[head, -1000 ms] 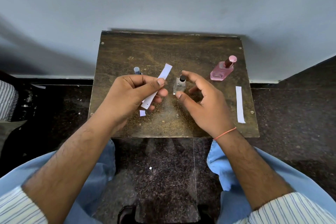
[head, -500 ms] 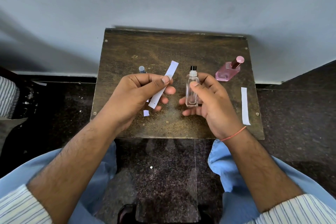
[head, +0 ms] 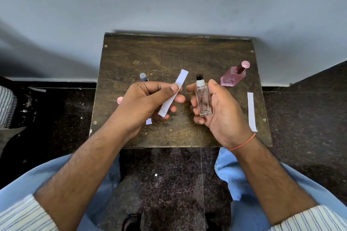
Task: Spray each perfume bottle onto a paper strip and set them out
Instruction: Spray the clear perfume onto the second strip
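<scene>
Since half a second ago your right hand (head: 219, 110) has turned its small clear square glass bottle (head: 202, 100), black-capped and upright, toward you. Left of it, your left hand (head: 144, 103) pinches a white paper strip (head: 173, 94); bare dark tabletop (head: 169, 56) lies beyond both.

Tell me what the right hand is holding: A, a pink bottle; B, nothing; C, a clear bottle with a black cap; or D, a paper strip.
C: the right hand has its grip around the clear bottle, black cap up, while the pink bottle stands untouched on the table.
</scene>
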